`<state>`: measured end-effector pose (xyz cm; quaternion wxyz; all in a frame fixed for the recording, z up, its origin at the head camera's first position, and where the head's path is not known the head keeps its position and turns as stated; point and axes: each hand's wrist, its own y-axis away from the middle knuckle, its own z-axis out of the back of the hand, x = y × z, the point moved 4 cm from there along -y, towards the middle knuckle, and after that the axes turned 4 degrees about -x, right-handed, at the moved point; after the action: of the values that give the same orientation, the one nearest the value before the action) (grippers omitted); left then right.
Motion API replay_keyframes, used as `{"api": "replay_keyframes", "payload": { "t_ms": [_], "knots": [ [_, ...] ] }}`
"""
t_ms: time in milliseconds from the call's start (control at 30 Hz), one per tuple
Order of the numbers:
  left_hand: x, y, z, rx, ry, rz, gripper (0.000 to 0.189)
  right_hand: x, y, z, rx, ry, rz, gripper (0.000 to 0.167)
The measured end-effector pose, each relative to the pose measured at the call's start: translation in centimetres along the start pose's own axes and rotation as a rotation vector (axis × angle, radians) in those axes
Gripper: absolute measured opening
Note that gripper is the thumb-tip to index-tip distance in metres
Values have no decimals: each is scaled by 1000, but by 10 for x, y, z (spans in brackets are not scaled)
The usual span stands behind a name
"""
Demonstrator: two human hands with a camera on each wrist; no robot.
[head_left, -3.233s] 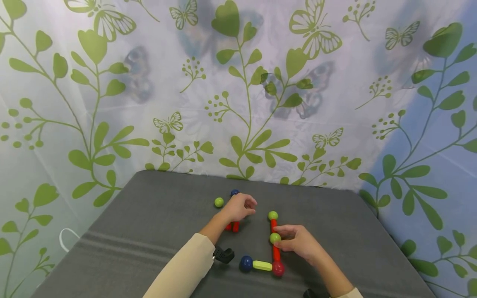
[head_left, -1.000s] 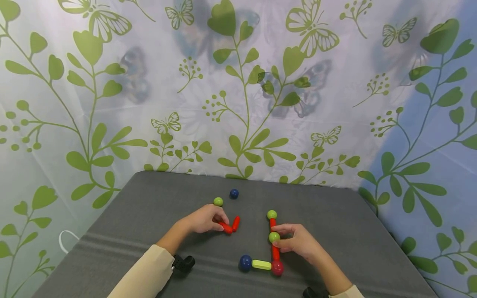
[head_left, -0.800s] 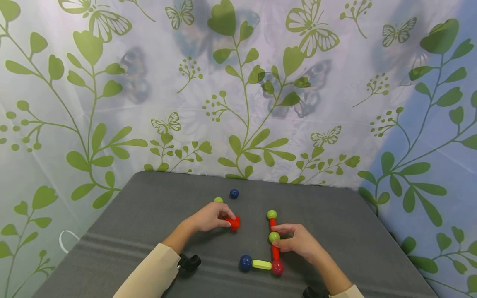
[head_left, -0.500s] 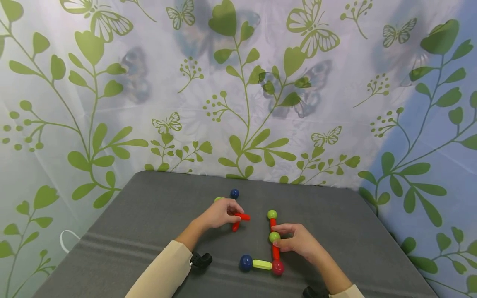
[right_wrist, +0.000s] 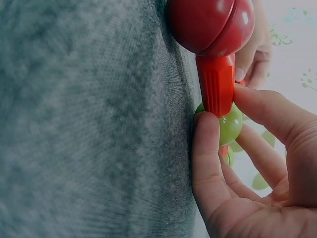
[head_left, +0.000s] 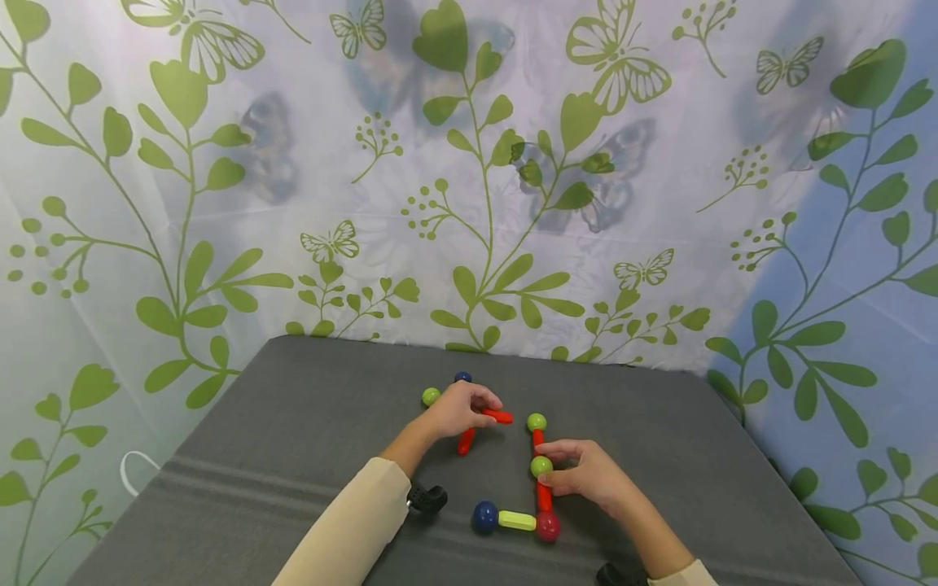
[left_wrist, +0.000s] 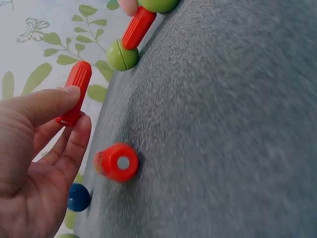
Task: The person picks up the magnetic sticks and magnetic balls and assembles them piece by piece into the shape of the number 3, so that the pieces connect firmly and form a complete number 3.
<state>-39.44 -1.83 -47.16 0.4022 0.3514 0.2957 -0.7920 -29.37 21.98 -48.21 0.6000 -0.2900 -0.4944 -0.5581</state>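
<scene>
My left hand [head_left: 458, 409] pinches a ribbed red magnetic rod [left_wrist: 79, 84] between thumb and fingers, raised above the table. In the head view the rod's free end points right, towards the far green ball [head_left: 536, 422] of an L-shaped chain. That chain runs from this ball through a red rod, a middle green ball [head_left: 541, 466] and another red rod [right_wrist: 215, 84] to a red ball [head_left: 547, 526]. From there a yellow-green rod [head_left: 517, 520] leads left to a blue ball [head_left: 485, 517]. My right hand [head_left: 586, 472] holds the middle green ball between thumb and fingers.
Below the left hand lies a loose red rod [head_left: 466, 442], a grey disc in its end. A loose green ball [head_left: 431, 396] and a small blue ball [left_wrist: 78, 197] lie farther back. The grey cloth-covered table [head_left: 308, 423] ends at a leaf-patterned curtain [head_left: 381, 203].
The left hand came down from above the loose rods, took one of the two red rods, and carried it right and away towards the chain. The right hand stays on the middle green ball.
</scene>
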Motion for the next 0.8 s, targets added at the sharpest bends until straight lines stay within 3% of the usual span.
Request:
{"api": "replay_keyframes", "payload": {
  "t_ms": [433,800],
  "knots": [
    [-2,-24,-20,3,-52,61,13,1,-1,2,1,-14,1,57],
    [0,-28,-29,4,-55,97,12,-1,-5,1,2,-24,-1,59]
  ]
}}
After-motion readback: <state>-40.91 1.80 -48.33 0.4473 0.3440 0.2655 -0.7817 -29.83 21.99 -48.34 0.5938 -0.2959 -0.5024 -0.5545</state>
